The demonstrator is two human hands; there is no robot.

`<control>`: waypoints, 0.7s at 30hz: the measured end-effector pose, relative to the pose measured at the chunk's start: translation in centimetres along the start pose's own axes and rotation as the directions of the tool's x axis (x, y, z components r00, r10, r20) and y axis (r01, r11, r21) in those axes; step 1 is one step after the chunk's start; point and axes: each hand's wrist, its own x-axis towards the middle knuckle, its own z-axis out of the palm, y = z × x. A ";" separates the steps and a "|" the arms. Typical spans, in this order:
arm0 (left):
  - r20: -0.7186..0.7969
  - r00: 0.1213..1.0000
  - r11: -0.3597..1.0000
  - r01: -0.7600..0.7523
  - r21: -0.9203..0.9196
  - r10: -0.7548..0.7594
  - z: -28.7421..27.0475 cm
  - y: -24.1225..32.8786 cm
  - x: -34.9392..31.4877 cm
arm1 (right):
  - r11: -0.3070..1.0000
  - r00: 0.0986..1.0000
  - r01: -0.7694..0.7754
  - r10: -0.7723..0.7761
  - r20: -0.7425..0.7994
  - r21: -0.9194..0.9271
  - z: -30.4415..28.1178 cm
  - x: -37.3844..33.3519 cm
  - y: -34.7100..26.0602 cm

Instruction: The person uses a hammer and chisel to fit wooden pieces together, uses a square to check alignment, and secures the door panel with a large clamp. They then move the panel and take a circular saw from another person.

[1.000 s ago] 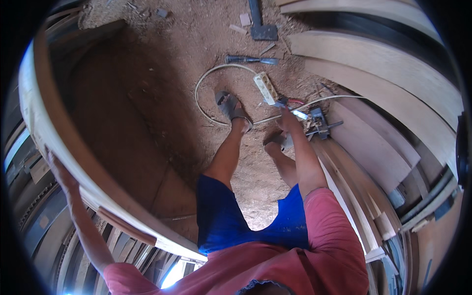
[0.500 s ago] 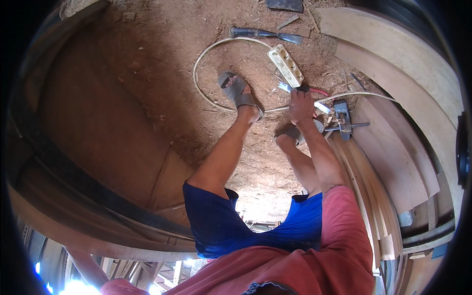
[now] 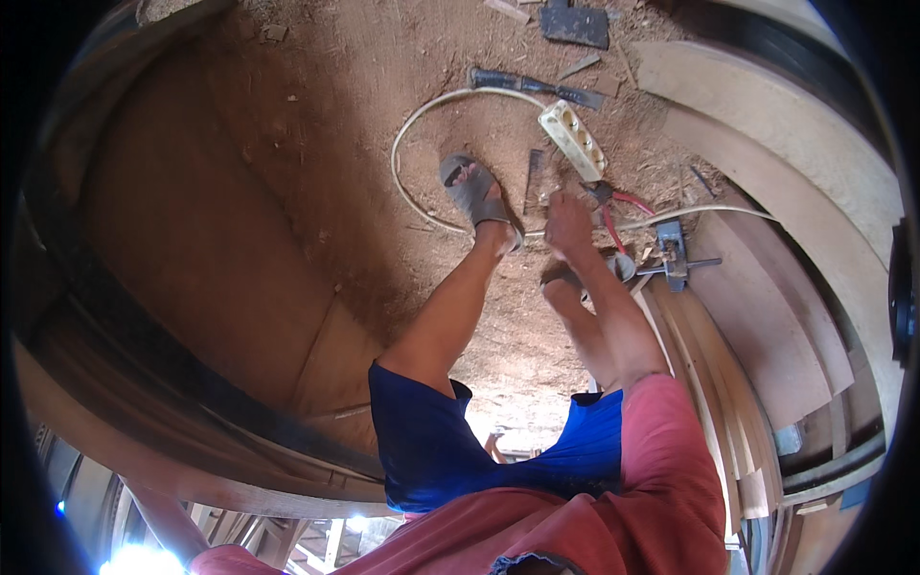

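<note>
My right hand [image 3: 569, 226] is low over the dirt floor with its fingers curled in. Whether it holds something small cannot be made out. Just right of it lie pliers with red handles [image 3: 613, 213], their dark jaws near the end of a dirty white power strip [image 3: 573, 141]. A thin dark strip [image 3: 533, 180] shows just beyond and left of the hand; contact between them is unclear. My left arm [image 3: 165, 522] reaches out at the lower left, and its hand is hidden behind a curved wooden edge.
A pale cable [image 3: 395, 158] loops around my sandalled left foot [image 3: 471, 192]. A dark chisel-like tool [image 3: 537, 86] lies farther off. Right of the pliers rests a metal hand plane [image 3: 671, 254], beside stacked curved planks [image 3: 757, 297]. A large curved wooden panel [image 3: 211, 259] fills the left side.
My right hand has shifted left, off the pliers, which now show fully. The white and bluish pieces near it are no longer seen, and the thin dark strip has come into sight.
</note>
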 end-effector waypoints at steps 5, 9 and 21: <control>0.019 0.999 0.999 -0.036 -0.006 0.036 -0.6 0.7 0.2 | 0.884 0.965 0.037 0.090 -0.248 0.466 -14.4 -0.9 -5.3; 0.038 0.997 0.998 -0.060 -0.026 0.061 -1.5 0.9 -0.2 | 0.959 0.867 -0.075 0.197 -0.458 0.272 -23.2 7.1 -6.2; -0.398 0.787 0.875 -0.473 0.104 0.472 -33.3 14.1 -12.6 | 0.898 0.944 -0.231 0.115 -0.308 -0.374 -24.5 20.8 -3.2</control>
